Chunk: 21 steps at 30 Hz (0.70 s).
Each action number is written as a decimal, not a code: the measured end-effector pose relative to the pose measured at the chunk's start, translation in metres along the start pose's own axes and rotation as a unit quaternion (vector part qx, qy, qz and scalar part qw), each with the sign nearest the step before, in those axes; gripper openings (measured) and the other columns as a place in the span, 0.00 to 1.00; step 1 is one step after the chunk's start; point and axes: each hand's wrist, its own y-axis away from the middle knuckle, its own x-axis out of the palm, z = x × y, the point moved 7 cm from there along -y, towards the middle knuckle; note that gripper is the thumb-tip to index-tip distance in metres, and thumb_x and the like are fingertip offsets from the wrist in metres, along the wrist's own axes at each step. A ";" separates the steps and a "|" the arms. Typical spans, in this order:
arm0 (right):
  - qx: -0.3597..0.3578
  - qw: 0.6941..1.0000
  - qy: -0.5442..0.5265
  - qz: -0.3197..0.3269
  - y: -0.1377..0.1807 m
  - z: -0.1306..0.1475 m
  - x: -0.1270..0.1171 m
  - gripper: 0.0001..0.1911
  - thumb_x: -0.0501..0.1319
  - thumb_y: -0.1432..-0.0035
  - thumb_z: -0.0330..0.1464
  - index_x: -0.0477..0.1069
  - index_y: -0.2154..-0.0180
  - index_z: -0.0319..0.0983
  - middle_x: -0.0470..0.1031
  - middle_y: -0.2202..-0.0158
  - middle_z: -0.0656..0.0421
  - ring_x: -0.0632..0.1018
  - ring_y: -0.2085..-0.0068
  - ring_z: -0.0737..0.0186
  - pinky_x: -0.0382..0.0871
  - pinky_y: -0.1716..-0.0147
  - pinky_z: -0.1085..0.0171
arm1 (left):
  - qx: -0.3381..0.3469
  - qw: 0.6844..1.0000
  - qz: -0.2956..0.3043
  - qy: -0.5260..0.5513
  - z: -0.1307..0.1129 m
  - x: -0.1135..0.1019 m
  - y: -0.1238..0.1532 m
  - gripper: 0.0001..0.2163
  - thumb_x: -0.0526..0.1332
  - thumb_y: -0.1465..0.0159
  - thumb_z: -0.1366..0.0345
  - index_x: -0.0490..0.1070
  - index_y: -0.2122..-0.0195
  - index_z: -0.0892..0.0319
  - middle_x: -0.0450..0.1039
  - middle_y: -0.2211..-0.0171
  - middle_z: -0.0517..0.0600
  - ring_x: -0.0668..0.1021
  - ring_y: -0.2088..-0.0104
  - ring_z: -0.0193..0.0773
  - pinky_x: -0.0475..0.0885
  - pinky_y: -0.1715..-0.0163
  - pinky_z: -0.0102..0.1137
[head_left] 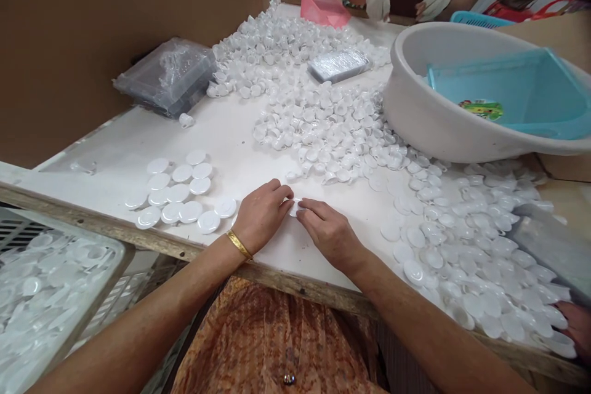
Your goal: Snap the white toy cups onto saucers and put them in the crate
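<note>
Left hand and right hand both curled, fingertips pinching one small white piece flat on the table. Probably cup-on-saucer, mostly hidden. I'd press straight down, evenly. Saucer rows at 9 o'clock, loose cup heap at 12.

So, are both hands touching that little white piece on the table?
Touching: the head view shows fingers of the left hand and right hand pinching the white piece, no gap.
</note>
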 end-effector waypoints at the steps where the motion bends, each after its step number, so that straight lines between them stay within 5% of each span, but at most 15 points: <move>1: -0.001 1.000 -0.001 -0.001 0.000 0.000 0.000 0.12 0.50 0.40 0.24 0.71 0.60 0.38 0.72 0.54 0.52 0.71 0.50 0.59 0.69 0.50 0.58 | 0.004 1.000 -0.002 -0.009 -0.001 0.000 0.001 0.08 0.52 0.37 0.65 0.69 0.63 0.57 0.68 0.66 0.48 0.71 0.70 0.33 0.61 0.72 0.29; 6: 0.007 1.000 -0.004 -0.010 -0.001 0.002 -0.003 0.11 0.51 0.40 0.26 0.71 0.62 0.37 0.73 0.55 0.51 0.73 0.52 0.59 0.70 0.52 0.59 | 0.019 0.997 -0.016 -0.067 -0.009 -0.007 0.000 0.09 0.50 0.37 0.66 0.69 0.64 0.57 0.66 0.67 0.50 0.69 0.68 0.36 0.60 0.72 0.30; 12: 0.056 0.997 -0.043 -0.024 -0.001 -0.002 -0.016 0.09 0.52 0.40 0.28 0.70 0.62 0.38 0.71 0.53 0.50 0.73 0.52 0.60 0.69 0.54 0.61 | 0.004 0.990 -0.115 -0.076 -0.027 -0.028 -0.036 0.16 0.42 0.34 0.65 0.69 0.64 0.59 0.65 0.66 0.53 0.67 0.66 0.39 0.60 0.69 0.33; 21: 0.218 0.974 -0.041 0.038 0.008 -0.024 -0.008 0.06 0.58 0.44 0.30 0.69 0.62 0.38 0.73 0.63 0.57 0.75 0.65 0.63 0.69 0.67 0.65 | 0.073 0.978 -0.164 -0.107 -0.044 0.006 -0.062 0.20 0.50 0.38 0.69 0.59 0.45 0.48 0.56 0.46 0.56 0.59 0.47 0.47 0.51 0.50 0.45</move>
